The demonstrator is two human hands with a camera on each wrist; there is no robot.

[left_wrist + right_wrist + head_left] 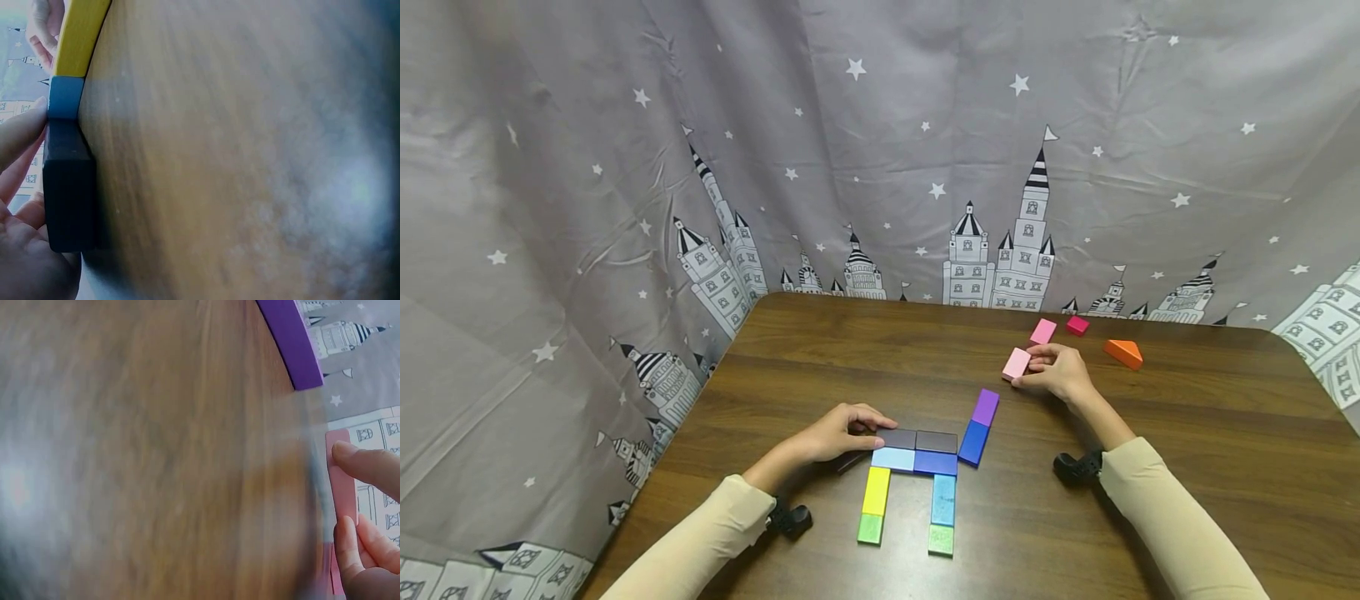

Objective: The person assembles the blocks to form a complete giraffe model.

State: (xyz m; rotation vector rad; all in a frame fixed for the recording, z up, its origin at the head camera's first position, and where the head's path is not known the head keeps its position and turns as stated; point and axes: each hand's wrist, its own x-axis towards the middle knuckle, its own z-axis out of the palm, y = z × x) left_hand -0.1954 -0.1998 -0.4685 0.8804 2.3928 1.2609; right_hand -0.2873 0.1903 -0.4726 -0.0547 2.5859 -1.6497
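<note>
My left hand [842,432] has its thumb and forefinger at the left end of a dark grey block [897,438], thumb at the near corner, forefinger at the far one. A dark brown block [853,462] shows partly from under this hand. A second dark grey block [936,442] continues the row; light blue [893,458] and blue [936,463] blocks lie against its near side. My right hand [1060,372] pinches a light pink block [1016,365] between thumb and fingers, also visible in the right wrist view as a pink block [342,478].
Yellow [876,490] and green [870,529] blocks form one leg, teal [943,500] and green [941,540] the other. Purple [986,407] and blue [974,442] blocks slant rightward. Pink [1042,332], magenta [1077,325] and orange triangular [1124,353] blocks lie farther back, before a curtain [895,167].
</note>
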